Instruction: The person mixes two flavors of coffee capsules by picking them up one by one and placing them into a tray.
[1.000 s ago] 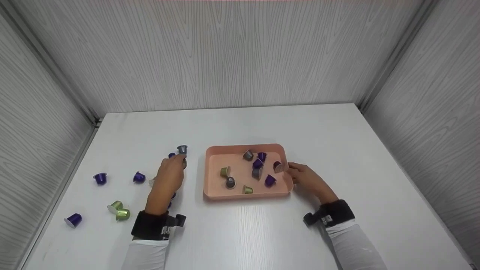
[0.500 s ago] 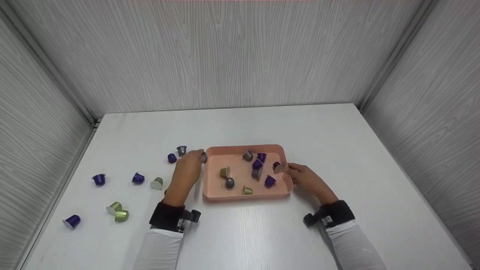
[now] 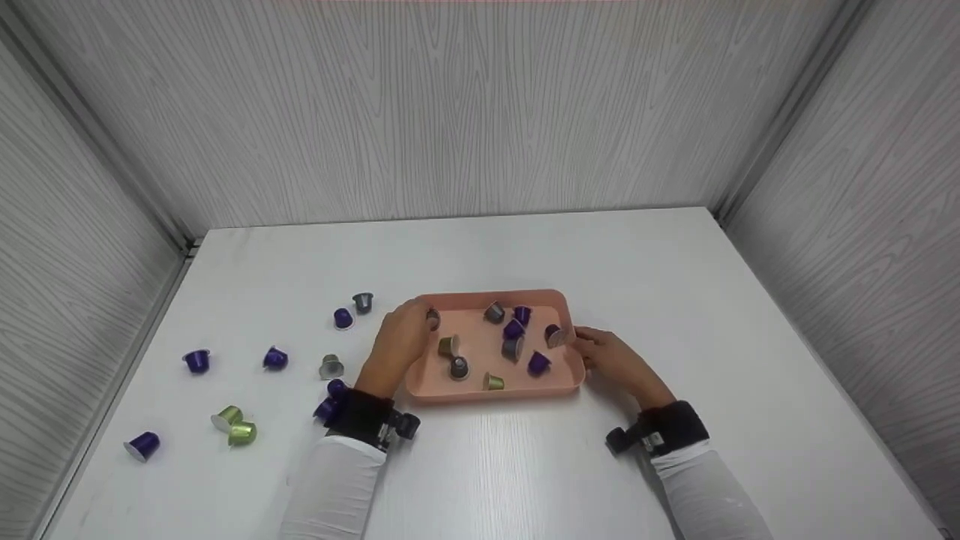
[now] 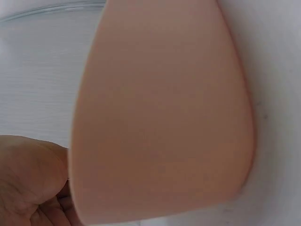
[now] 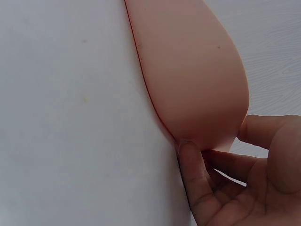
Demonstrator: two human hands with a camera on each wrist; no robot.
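A shallow pink tray (image 3: 469,394) lies on the white table with several purple, green and grey coffee capsules inside. My left hand (image 3: 403,339) reaches over its left rim, pinching a grey coffee capsule (image 3: 433,319) just inside the tray. In the left wrist view the tray's outer wall (image 4: 160,113) hides the fingertips and that capsule; only part of the hand (image 4: 30,181) shows. At the tray's right end my right hand (image 3: 619,361) holds the side. In the right wrist view, one fingertip (image 5: 190,150) presses low on the tray wall (image 5: 193,80), with another digit up at the rim.
Left of the tray, loose capsules lie scattered: a grey one (image 3: 363,302) and a purple one (image 3: 343,319) at the back, a silvery one (image 3: 331,367), a green pair (image 3: 241,433), and several purple ones, two partly behind the left wrist strap (image 3: 360,416). Wood-patterned panels (image 3: 465,112) enclose the table.
My left hand has moved right from the loose capsules to above the tray's left end, carrying a grey coffee capsule. A silvery capsule on the table has tipped upright. The right hand stays in place.
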